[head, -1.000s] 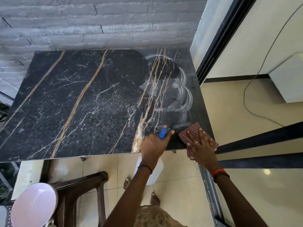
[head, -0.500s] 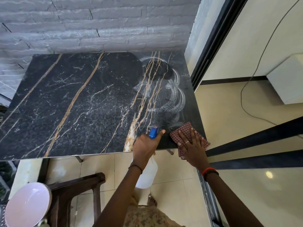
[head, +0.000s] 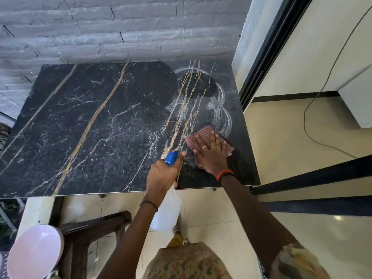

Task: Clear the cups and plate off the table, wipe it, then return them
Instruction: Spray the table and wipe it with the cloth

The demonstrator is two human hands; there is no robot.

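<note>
On black gold-veined table, pale arcs, right hand pressing checked cloth

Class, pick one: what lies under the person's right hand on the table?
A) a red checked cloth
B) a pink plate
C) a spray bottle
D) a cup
A: the right hand presses flat on the red checked cloth on the table, while the left hand grips the spray bottle.
</note>
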